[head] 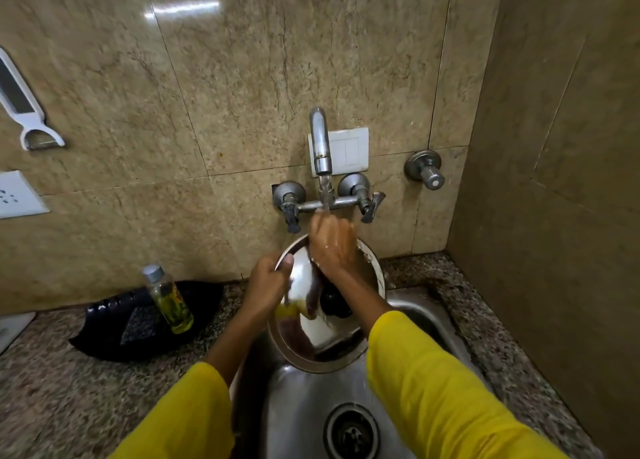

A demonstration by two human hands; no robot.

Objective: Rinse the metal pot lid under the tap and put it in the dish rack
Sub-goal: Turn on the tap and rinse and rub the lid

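Stainless pot lid (311,327): tilted on edge over the sink (304,399), black knob facing the camera. Tap (320,143) at 12 o'clock, running; stream lands on the right hand (334,247). Left hand (268,282): at the lid's 9 o'clock, clamped on the rim, thumb over the edge. Right hand: laid flat on the upper face, rubbing rather than gripping. Step: rinsing, likely under way. Next: turn the lid to wet its lower half, then carry it off. Dish rack: not visible.
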